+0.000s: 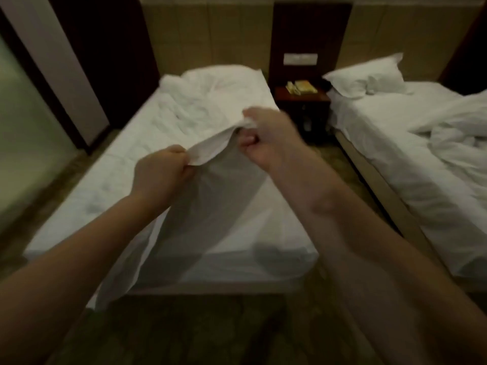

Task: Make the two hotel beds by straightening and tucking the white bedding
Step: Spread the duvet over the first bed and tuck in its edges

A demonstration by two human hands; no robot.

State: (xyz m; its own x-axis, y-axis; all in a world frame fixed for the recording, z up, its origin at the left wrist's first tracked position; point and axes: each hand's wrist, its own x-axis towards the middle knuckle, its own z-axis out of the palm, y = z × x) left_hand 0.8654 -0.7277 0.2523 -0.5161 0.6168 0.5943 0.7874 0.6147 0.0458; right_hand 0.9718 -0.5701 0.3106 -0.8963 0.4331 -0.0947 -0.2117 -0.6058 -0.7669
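The left bed [126, 159] is right in front of me. My left hand [158, 175] and right hand [266, 138] hold the sheet [205, 206] up over its near end. Bunched bedding [216, 80] lies at its far end. A nightstand [303, 98] stands between it and the right bed [395, 143]. On that bed, a pillow [366, 77] lies at the far end, a duvet [453, 138] nearer me.

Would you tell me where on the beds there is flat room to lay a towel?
Left bed: the flat foot corner right of the lifted sheet, and its left strip. Right bed: between pillow and rumpled duvet. Crowded: the nightstand and the left bed's heaped head.
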